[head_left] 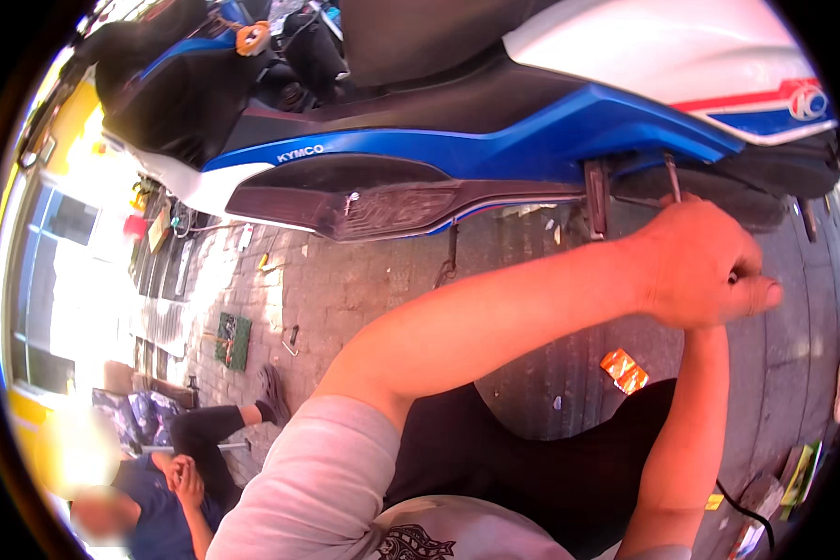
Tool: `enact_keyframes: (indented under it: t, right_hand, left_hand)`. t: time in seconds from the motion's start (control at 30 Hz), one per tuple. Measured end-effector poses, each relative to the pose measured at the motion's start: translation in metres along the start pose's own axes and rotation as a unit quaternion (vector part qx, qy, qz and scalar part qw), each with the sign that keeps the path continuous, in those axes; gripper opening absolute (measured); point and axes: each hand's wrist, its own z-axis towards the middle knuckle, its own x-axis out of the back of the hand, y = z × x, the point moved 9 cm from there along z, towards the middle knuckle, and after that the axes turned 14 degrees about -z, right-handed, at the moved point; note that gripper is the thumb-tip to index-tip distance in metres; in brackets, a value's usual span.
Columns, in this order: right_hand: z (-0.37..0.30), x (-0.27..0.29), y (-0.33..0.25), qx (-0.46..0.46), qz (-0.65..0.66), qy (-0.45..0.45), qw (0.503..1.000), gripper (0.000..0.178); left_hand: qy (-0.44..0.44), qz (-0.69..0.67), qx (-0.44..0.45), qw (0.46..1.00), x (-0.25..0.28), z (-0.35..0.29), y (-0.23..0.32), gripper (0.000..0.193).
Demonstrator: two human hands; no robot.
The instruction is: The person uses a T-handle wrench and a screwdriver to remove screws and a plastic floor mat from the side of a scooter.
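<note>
Watching remotely, I see a metal shaft [673, 175] just beyond the curled left hand [698, 266]; whether it's gripped, I cannot tell.

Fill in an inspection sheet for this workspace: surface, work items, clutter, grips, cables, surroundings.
Surface: paved ground, scattered with small litter.
Work items: blue, white and black scooter; thin metal rod between its underside and the grips.
Clutter: orange packet on the paving; green tray of small items farther left; small shiny piece on the scooter's footboard.
Left grip: curled shut; whether it holds the rod is unclear.
Right grip: largely hidden behind the left, state unclear; right forearm visible.
Cables: black cable at lower right; ends not traceable.
Surroundings: another person at lower left, hands together; bright windowed wall beyond.
</note>
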Motion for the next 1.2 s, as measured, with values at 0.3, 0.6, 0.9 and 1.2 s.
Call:
enact_keyframes:
  t: [0.3,0.6,0.9,1.2]
  right_hand:
    - [-0.018,0.053,0.032,-0.06,-0.223,-0.188,0.955,0.042]
    - [-0.034,0.106,0.035,-0.037,0.071,-0.065,0.995,0.065]
    - [-0.049,0.118,0.016,-0.026,-0.049,0.044,0.998,0.065]
    - [-0.106,0.063,-0.104,0.248,-0.142,0.123,0.95,0.055]
  left_hand:
    - [0.257,-0.166,0.124,0.944,0.069,-0.129,-0.047,0.019]
    - [0.051,-0.343,0.225,0.91,0.005,-0.155,-0.138,0.051]
    - [0.043,-0.584,0.232,0.777,0.024,-0.08,-0.14,0.075]
    - [0.108,-0.562,0.269,0.775,0.001,-0.044,-0.173,0.031]
